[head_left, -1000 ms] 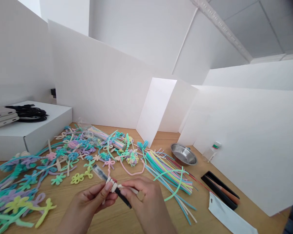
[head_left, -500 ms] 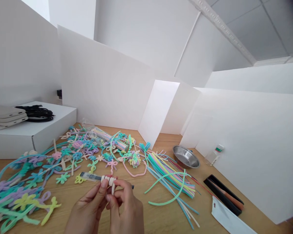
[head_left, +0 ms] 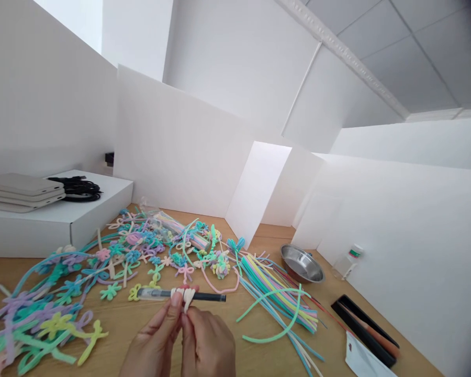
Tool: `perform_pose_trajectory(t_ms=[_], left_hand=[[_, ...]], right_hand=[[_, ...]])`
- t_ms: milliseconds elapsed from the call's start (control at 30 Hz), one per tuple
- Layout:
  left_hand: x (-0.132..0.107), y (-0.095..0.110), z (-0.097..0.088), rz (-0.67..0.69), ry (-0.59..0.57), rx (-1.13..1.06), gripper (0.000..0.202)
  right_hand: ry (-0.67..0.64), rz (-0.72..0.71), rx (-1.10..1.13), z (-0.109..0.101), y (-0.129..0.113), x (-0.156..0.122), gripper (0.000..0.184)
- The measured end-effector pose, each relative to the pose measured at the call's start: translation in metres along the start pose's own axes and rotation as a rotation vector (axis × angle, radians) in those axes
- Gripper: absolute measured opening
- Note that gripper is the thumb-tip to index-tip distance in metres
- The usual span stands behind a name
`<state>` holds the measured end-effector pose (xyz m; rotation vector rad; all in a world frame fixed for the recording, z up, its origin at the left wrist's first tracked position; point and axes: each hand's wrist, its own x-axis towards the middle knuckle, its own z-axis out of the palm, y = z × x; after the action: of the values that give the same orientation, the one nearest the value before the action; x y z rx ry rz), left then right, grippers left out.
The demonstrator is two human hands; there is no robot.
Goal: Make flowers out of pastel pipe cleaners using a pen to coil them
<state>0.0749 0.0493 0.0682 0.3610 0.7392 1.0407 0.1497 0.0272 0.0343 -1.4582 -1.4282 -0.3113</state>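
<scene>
A pen (head_left: 210,297) with a clear cap lies level between my hands, pointing left to right. Round its middle is wound a white pipe cleaner (head_left: 187,296) in a few loops. My left hand (head_left: 155,332) is closed, its thumb pressed on the coil and the pen. Below the coil, my right hand (head_left: 210,340) pinches the pipe cleaner's loose end with thumb and fingers. Just behind the pen's capped end lies a yellow pipe-cleaner flower (head_left: 134,292) on the wooden table (head_left: 255,358).
Many pastel pipe-cleaner flowers (head_left: 110,291) spread over the left side. A bundle of straight pipe cleaners (head_left: 277,290) lies right of my hands. Farther right are a metal bowl (head_left: 303,264), a clear bottle (head_left: 347,263) and a black case (head_left: 363,330). White panels (head_left: 180,152) enclose the back.
My right hand has lowered from the coil to the tail of the white pipe cleaner, leaving the pen's dark right end exposed. The view has tilted slightly.
</scene>
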Motion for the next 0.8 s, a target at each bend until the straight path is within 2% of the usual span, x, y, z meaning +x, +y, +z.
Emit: perform_pose_trajectory(t_ms=[100,200,267,333,400,433,500,633,733,800], left_hand=[[0.007,-0.002,-0.005,-0.046,-0.067,0.022,0.031],[0.015,0.001,-0.007,-0.004,-0.021,0.062,0.033],[0.016,0.008,-0.005,0.1,0.06,0.125,0.037],[0.015,0.015,-0.001,0.311,0.138,0.33,0.047],[0.011,0.021,0.003,0.483,0.033,0.656,0.05],[0.01,0.022,0.004,0.5,-0.041,0.766,0.046],[0.008,0.02,0.005,0.479,-0.143,0.87,0.032],[0.005,0.009,0.008,0.427,-0.142,0.799,0.022],[0.002,0.005,0.01,0.241,-0.121,0.604,0.032],[-0.001,0.004,0.011,0.098,-0.112,0.464,0.04]], right_hand=[[-0.111,0.035,0.098,-0.019,0.005,0.017,0.03],[-0.229,0.109,0.117,-0.045,0.012,0.039,0.022],[-0.304,0.096,0.079,-0.061,0.017,0.051,0.021],[-0.39,0.061,0.073,-0.071,0.021,0.058,0.02],[-0.472,0.014,0.073,-0.075,0.024,0.06,0.018],[-0.504,-0.011,0.07,-0.075,0.025,0.059,0.017],[-0.556,-0.065,0.065,-0.074,0.026,0.058,0.017],[-0.627,-0.102,0.103,-0.073,0.026,0.056,0.019],[-0.611,-0.034,0.211,-0.074,0.024,0.057,0.018],[-0.571,0.103,0.358,-0.073,0.021,0.058,0.019]])
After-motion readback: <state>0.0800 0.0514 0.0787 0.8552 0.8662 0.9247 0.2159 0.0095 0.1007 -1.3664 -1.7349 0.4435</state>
